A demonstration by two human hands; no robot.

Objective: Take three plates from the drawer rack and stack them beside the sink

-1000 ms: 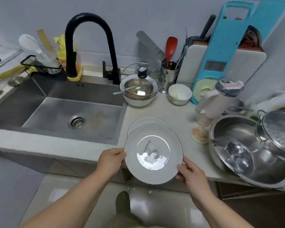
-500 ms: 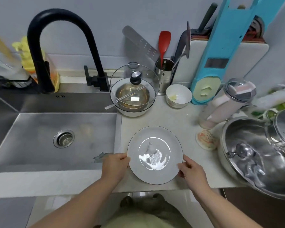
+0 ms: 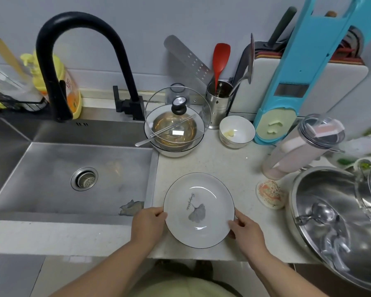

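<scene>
A white plate (image 3: 198,209) with a thin dark rim and a grey leaf print lies on the pale counter (image 3: 221,163), just right of the steel sink (image 3: 73,174). It covers the plate that lay there before, so I cannot see what is under it. My left hand (image 3: 147,225) pinches the plate's left edge. At the lower right edge, my right hand (image 3: 245,231) holds the rim. The drawer rack is out of view.
A black tap (image 3: 58,67) arches over the sink. Behind the plate stand a bowl with a glass lid (image 3: 176,127), a small white bowl (image 3: 237,131) and a utensil holder (image 3: 219,101). A tumbler (image 3: 302,146), a coaster (image 3: 270,194) and a large steel basin (image 3: 338,221) crowd the right.
The plate has come forward from in front of the counter and down onto the plate beside the sink. Both hands moved with it and still hold its rim.
</scene>
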